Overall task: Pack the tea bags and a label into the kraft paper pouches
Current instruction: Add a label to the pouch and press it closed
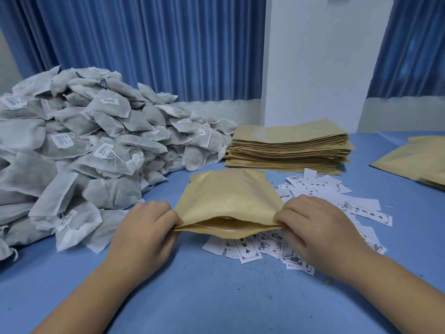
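Across the matte blue counter (pixel 216 297) we judge most of the work is still ahead. The big heap of soft grey-white fabric tea bags with strings and small barcode tags (pixel 96 145) looks barely touched. Just beside it, the tall stack of flat tan kraft paper pouches (pixel 289 150) is full. A few more kraft pouches (pixel 414 157) lie at the right edge; we cannot tell if they are filled. The 1 pouch being worked (pixel 228 198) is raised over the scattered white printed paper labels (pixel 366 210), its mouth bowed open towards us, and nothing is plainly inside. Our left hand (pixel 147 227) and right hand (pixel 320 225) each pinch 1 corner of that mouth. Filling comes next, we think.
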Tool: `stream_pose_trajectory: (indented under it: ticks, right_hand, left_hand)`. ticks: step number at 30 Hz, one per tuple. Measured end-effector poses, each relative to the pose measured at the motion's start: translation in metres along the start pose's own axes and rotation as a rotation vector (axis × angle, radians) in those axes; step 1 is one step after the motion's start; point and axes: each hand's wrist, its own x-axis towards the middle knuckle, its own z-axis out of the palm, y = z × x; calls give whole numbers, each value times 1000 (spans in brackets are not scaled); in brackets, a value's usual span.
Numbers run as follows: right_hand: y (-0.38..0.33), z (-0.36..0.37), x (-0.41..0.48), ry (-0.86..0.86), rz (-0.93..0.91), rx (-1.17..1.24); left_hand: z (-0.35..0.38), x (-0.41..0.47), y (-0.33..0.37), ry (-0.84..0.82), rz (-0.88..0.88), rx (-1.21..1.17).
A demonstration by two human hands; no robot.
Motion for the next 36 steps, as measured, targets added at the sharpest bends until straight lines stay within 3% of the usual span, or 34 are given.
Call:
stream_pose_trajectory:
  ticks: [5,9,16,22,36]
  right_hand:
    - [-8,11,4,-46,-64,-67]
    - [-7,14,4,11,-71,-111]
    - [-9,11,5,-16,-45,-96]
    - [-15,15,7,-12,-103,-98]
    - [-13,9,7,71,1,-37]
  left_hand:
    - [3,12,20,-120,15,124]
    - [11,24,30,-132,105,125]
    - [16,25,42,-211,52,91]
    - [19,40,56,-212,102,128]
    - [26,55,76,-158,171,68]
